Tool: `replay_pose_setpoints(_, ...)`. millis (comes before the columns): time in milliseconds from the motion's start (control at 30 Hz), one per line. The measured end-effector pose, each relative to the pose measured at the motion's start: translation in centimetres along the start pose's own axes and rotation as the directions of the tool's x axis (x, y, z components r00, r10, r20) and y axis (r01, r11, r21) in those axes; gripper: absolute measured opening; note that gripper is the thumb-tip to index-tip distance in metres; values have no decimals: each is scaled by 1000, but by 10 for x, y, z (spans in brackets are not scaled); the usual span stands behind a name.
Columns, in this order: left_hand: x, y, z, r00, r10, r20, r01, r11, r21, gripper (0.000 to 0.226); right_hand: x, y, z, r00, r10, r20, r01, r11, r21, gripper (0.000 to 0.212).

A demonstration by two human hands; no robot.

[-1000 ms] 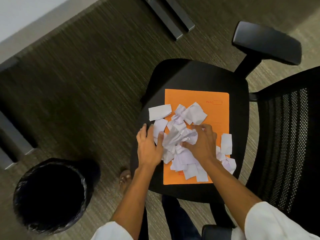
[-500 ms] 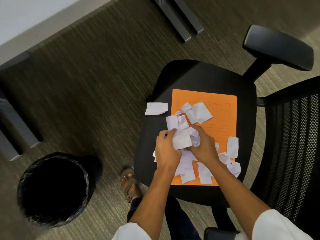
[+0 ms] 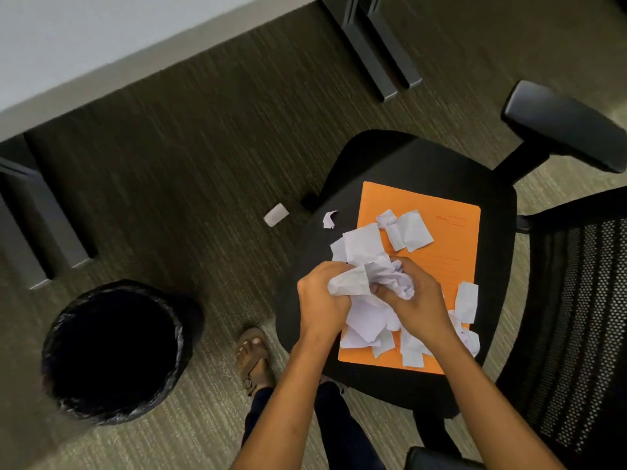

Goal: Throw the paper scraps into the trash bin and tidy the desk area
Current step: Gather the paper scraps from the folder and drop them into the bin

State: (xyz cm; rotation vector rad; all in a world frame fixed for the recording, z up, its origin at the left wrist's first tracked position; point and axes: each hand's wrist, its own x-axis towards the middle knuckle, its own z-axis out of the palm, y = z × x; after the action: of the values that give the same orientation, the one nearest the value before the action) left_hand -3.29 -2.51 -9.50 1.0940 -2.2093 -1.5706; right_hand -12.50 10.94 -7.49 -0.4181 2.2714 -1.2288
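Note:
White paper scraps lie scattered on an orange folder that rests on a black office chair seat. My left hand and my right hand are pressed together above the folder, both closed on a crumpled bundle of scraps. One scrap lies on the carpet left of the chair, and a small one sits at the seat's left edge. A round bin with a black liner stands on the floor at the lower left, with nothing visible inside.
A chair armrest sticks out at the upper right and the mesh backrest fills the right side. My sandalled foot stands between bin and chair. Desk legs and a desk edge lie beyond.
Both hands gathered loose scraps off the folder into one crumpled bundle and lifted it. One scrap from the seat's left edge has ended up on the carpet.

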Motion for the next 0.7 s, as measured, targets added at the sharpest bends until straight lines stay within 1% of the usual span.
replay_pose_setpoints(100,-5,2,-28,999,-22,-43,20,998,-63,18,-4,-23,13,998,-36,53,36,999,10,31)
replay_pose_setpoints(233,-17,-6,-78,988,-113,-101,99,986,-132,19,-9,-55,49,986,-79,144,80,997,-5,41)
replay_pose_setpoints(267,-21,-11,-93,981,-149,-123,129,979,-159,20,-11,-62,62,981,-84,175,85,996,3,39)
replay_pose_setpoints(333,-31,-24,-125,959,-220,-179,180,960,-216,20,-16,-78,93,964,-86,251,88,996,2,27)
replay_pose_setpoints(400,-42,-39,-158,923,-289,-253,224,940,-257,20,-21,-90,131,940,-72,332,80,997,-8,13)
replay_pose_setpoints(467,-56,-63,-196,872,-370,-322,289,918,-272,20,-30,-103,177,915,-42,400,52,999,-15,18)
replay_pose_setpoints(500,-62,-75,-212,847,-405,-345,324,907,-269,19,-34,-108,198,897,-43,440,62,998,-29,15)
replay_pose_setpoints(533,-68,-87,-228,821,-439,-365,358,894,-269,17,-40,-113,218,873,-56,484,80,996,-29,16)
replay_pose_setpoints(567,-75,-101,-246,788,-476,-390,390,877,-281,13,-47,-120,239,847,-66,527,94,995,-25,21)
replay_pose_setpoints(600,-80,-113,-262,755,-513,-410,419,857,-301,10,-54,-125,258,829,-64,555,86,996,-13,22)
replay_pose_setpoints(667,-89,-135,-294,701,-556,-446,454,831,-322,12,-66,-134,299,804,-66,591,79,997,3,16)
replay_pose_setpoints(700,-92,-144,-306,686,-564,-459,468,826,-314,15,-70,-137,315,799,-65,598,80,997,3,15)
